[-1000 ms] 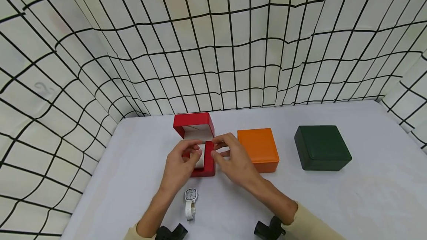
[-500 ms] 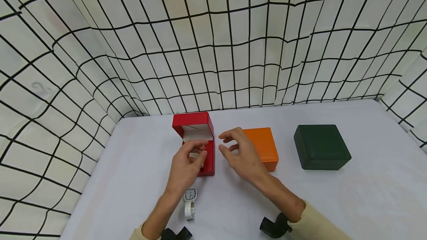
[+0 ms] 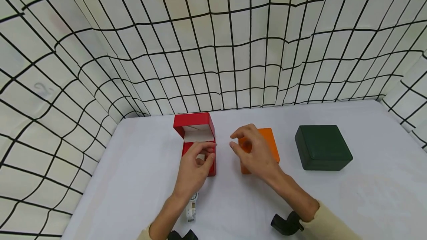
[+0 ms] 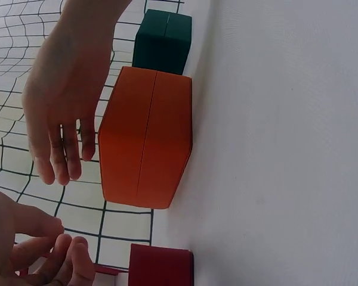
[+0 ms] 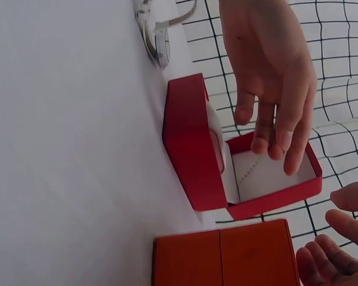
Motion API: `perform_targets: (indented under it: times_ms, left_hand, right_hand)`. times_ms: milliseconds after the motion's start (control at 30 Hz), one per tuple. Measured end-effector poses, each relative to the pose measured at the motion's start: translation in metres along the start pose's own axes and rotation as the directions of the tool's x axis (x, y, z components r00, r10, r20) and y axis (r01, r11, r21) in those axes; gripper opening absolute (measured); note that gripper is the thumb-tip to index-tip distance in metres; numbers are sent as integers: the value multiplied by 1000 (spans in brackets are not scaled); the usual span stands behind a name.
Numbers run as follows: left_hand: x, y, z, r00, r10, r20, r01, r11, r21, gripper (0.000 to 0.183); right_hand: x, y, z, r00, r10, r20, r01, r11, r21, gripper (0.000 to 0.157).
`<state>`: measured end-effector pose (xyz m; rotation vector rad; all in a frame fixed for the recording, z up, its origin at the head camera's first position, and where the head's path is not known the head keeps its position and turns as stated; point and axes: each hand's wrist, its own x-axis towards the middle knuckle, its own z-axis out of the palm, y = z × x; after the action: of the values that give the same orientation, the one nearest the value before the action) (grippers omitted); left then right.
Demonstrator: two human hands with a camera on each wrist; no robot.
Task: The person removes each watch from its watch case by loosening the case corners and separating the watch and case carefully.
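My left hand (image 3: 194,166) hovers above the base of an open red watch box (image 3: 194,119), thumb and fingers loosely bent with nothing held. The right wrist view shows its fingers dangling in front of the raised lid (image 5: 280,202), which has a white lining. A pale cushion (image 5: 218,146) sits in the base. My right hand (image 3: 258,155), also holding nothing, hangs over the left part of a closed orange box (image 3: 271,142), thumb and fingertips apart. A white-strapped watch (image 3: 191,211) lies on the table, its dial partly covered by my left wrist.
A closed dark green box (image 3: 323,147) stands right of the orange one. White cloth covers the table (image 3: 133,151). Behind and to both sides rises a white wall with black grid netting (image 3: 240,58). Black wrist mounts (image 3: 287,223) stick out from both sleeves.
My right hand has moved right, from the red box's edge to over the orange box. My left hand has shifted slightly right above the red box, and its wrist now overlaps the watch.
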<state>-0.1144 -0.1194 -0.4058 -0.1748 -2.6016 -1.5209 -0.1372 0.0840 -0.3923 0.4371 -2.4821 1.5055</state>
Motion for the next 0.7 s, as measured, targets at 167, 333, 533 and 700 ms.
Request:
perform_targets:
  times_ms: [167, 333, 533, 700]
  left_hand:
    - [-1, 3, 6, 999, 40, 29, -39, 999, -29, 32]
    - [-3, 4, 11, 997, 40, 63, -38, 999, -30, 34]
    - [-7, 6, 15, 993, 18, 116, -17, 1000, -11, 37]
    - [-9, 6, 18, 989, -4, 150, 6, 1000, -14, 36]
  right_hand:
    - [3, 6, -11, 999, -11, -30, 10, 999, -34, 16]
    - [2, 12, -21, 999, -1, -41, -3, 996, -90, 19]
    - [0, 19, -28, 999, 24, -35, -28, 993, -117, 18]
    - [-1, 26, -33, 999, 39, -35, -43, 990, -132, 18]
